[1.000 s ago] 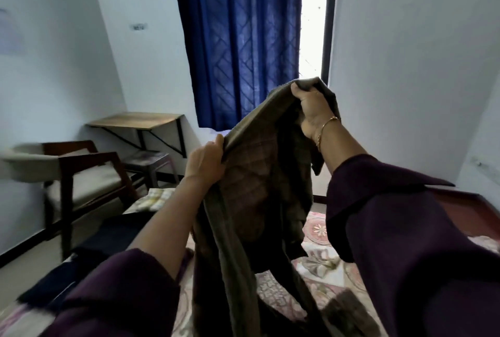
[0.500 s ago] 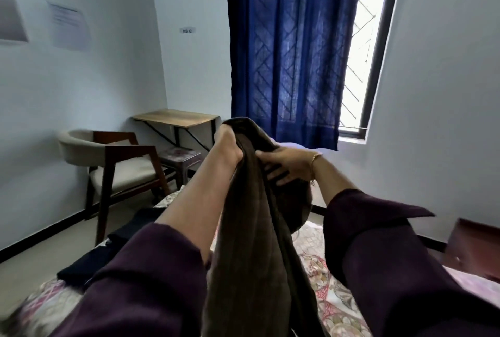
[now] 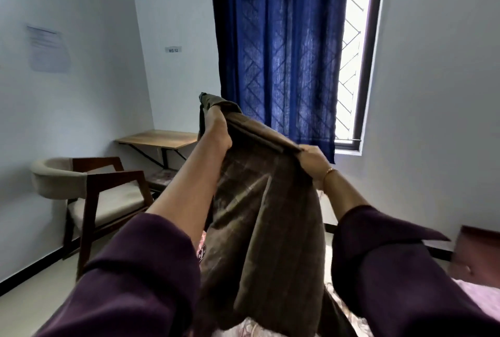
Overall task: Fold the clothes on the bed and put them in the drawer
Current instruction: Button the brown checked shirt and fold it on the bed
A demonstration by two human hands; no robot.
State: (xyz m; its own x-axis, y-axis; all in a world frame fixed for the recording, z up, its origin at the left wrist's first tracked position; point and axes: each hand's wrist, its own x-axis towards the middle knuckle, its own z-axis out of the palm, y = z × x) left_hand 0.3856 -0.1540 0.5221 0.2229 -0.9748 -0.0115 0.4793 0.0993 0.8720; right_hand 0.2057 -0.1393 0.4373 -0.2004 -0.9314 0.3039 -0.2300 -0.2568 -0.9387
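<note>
A brown garment of soft, matte cloth with a faint check woven through it hangs in the air in front of the person, its top edge a stitched band stretched taut and slanting down from left to right. The left hand grips the higher end of that band, fingers curled into the fabric, which bunches over the knuckles; the right hand, with a thin gold bangle at the wrist, pinches the lower end — the two hands held well apart. Below them the cloth falls in long loose folds between the dark purple sleeves, its lower hem hanging just over the patterned bedspread. Behind hangs a coarse-weave blue curtain — and to the left stand a wooden chair with a pale padded seat and a wall-mounted wooden shelf.
</note>
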